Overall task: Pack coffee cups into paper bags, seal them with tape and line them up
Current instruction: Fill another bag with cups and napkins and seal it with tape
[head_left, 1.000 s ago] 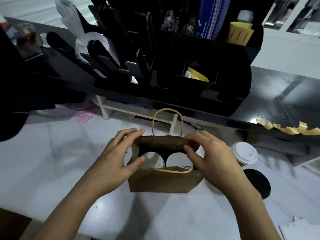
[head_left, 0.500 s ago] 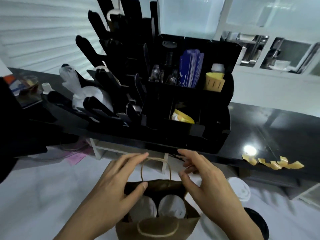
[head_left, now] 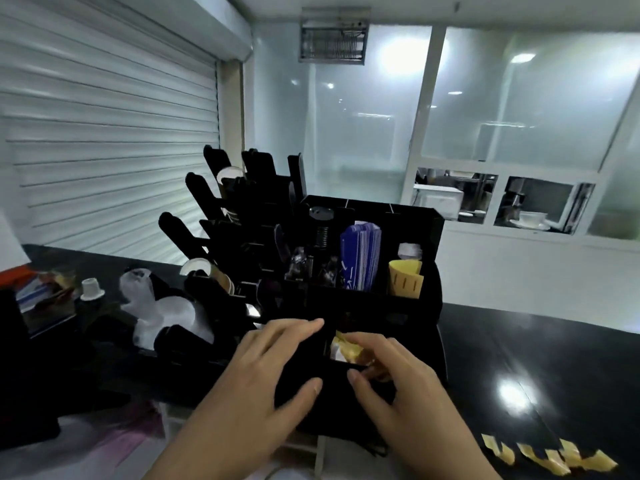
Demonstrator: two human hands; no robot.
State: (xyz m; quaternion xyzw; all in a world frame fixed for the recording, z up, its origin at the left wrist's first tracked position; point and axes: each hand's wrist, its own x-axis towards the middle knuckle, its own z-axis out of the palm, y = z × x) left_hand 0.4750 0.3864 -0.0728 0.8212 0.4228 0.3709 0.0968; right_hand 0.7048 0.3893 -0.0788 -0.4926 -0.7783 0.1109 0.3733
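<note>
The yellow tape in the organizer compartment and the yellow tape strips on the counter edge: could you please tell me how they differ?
The tape in the compartment is one bunched mass inside the black organizer; the tape strips are several separate short pieces in a row along the black counter edge. The right hand reaches to the tape in the compartment; neither hand is near the strips. Both are yellow.

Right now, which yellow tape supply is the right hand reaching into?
The yellow tape in the black organizer's lower front compartment, under the right hand; the cut yellow tape strips lie apart along the counter edge.
</note>
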